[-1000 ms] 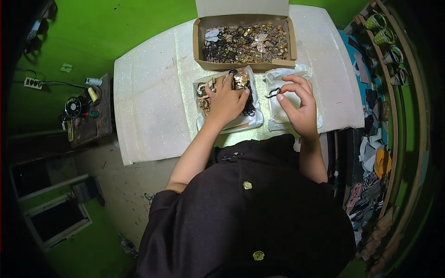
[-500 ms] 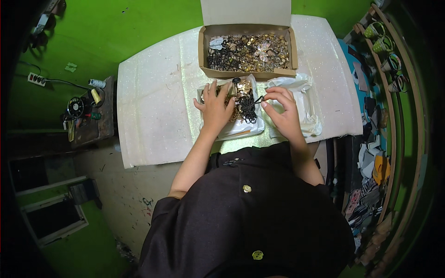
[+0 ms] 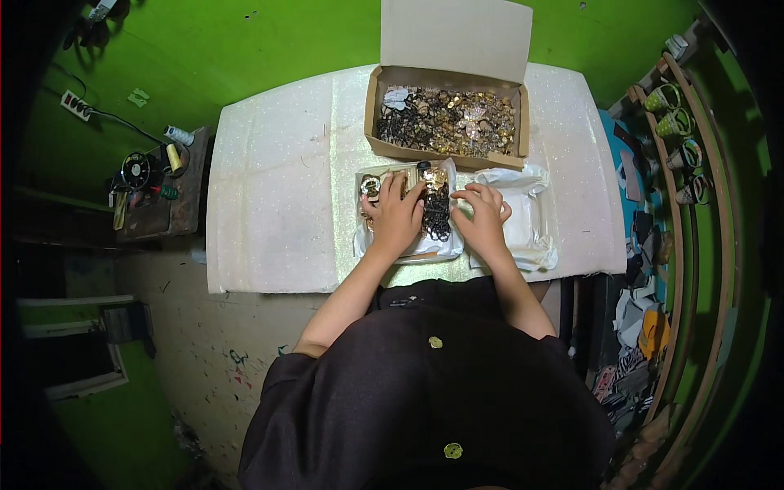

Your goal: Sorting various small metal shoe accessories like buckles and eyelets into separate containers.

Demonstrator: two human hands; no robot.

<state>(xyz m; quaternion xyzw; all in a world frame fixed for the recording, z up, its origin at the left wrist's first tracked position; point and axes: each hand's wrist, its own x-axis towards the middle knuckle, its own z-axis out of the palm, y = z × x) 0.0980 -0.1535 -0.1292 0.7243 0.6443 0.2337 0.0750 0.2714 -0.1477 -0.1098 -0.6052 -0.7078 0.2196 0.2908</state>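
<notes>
The left hand (image 3: pixel 398 219) is laid flat, fingers spread, on a bag (image 3: pixel 404 214) of small gold and black parts; no grip can be seen, only pressing from above. The right hand (image 3: pixel 483 216) is placed just beside it, with fingers bent and close together at the dark parts (image 3: pixel 437 214) along the right side of the bag. Whether a piece is pinched there cannot be told.

The bag is found on the table (image 3: pixel 278 204), in the middle of its near half, close to the front edge where the body of the person is met. At the right of it, an empty white bag (image 3: pixel 531 214) is spread, touching the right hand and reaching near to the right table edge. Behind both bags, an open box (image 3: pixel 445 122) full of mixed gold and dark parts is set near the far edge, its lid (image 3: pixel 456 37) standing up against the green wall (image 3: pixel 269 41).

The left half of the table is left free, from the bag until the left edge. Beyond that edge, well apart, a low shelf (image 3: pixel 163 188) with spools and small tools is seen. On the right, past the table edge, curved racks (image 3: pixel 694 204) are placed, with little room between.
</notes>
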